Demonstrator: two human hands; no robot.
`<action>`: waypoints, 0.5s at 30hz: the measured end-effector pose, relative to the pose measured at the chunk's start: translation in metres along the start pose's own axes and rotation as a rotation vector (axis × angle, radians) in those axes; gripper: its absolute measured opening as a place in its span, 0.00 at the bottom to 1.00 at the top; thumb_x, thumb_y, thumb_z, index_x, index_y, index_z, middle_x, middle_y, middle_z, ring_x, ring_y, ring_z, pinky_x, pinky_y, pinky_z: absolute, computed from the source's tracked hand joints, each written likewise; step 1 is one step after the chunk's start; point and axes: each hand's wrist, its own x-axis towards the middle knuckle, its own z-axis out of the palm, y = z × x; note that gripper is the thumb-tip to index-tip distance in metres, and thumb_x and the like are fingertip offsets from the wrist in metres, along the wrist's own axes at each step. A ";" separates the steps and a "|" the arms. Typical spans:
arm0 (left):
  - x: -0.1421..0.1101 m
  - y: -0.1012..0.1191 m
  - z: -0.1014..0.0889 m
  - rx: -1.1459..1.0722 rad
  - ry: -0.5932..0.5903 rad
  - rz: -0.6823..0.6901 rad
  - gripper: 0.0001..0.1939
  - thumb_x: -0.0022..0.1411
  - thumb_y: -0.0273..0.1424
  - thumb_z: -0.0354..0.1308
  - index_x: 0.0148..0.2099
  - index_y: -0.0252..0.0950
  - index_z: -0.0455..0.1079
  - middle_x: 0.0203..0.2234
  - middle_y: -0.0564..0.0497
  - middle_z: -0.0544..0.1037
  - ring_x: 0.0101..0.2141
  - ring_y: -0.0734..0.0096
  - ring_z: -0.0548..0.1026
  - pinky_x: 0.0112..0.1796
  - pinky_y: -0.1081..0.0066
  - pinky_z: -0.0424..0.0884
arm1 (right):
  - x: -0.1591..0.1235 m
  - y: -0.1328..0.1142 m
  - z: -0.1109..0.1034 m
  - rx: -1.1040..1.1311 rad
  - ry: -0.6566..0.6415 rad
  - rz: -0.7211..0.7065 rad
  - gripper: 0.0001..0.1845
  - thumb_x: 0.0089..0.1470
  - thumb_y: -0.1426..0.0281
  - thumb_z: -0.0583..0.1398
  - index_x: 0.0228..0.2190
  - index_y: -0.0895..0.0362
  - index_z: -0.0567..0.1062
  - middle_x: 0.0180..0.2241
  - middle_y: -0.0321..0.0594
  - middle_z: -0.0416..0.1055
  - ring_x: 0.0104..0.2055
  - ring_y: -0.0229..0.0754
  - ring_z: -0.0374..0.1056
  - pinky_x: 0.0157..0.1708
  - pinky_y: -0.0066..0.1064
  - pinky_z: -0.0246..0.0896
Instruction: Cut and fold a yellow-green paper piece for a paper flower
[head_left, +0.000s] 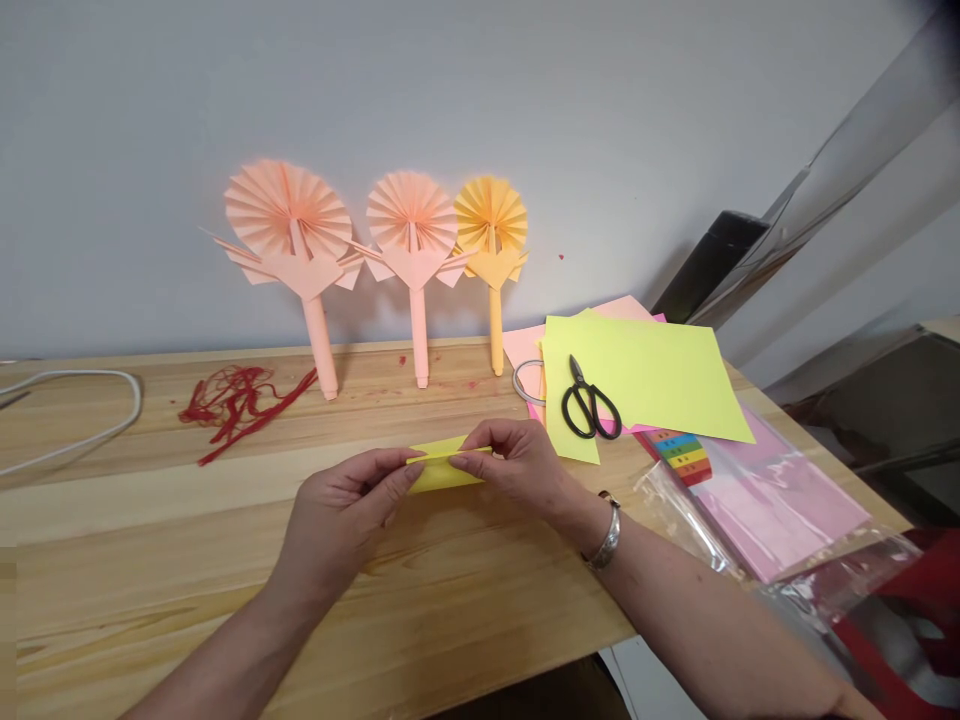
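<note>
Yellow folded paper (442,478) pinched in two hands (341,520) (514,475); three paper fans (411,225) behind.

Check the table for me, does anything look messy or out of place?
The red yarn lies in a loose tangle on the wooden table, left of the paper fans, with one strand trailing away. A few tiny red scraps are also scattered near the fans' handles.

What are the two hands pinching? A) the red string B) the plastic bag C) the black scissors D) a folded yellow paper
D. The left hand and the right hand both pinch a folded strip of yellow paper, while the black scissors lie away from them on a sheet of paper.
</note>
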 end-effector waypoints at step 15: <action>0.002 0.003 -0.001 0.219 0.002 0.262 0.07 0.49 0.37 0.62 0.31 0.41 0.77 0.28 0.52 0.77 0.28 0.69 0.70 0.29 0.72 0.66 | -0.001 0.003 -0.002 -0.128 0.032 -0.080 0.10 0.44 0.66 0.65 0.22 0.60 0.75 0.21 0.36 0.70 0.24 0.34 0.61 0.24 0.26 0.55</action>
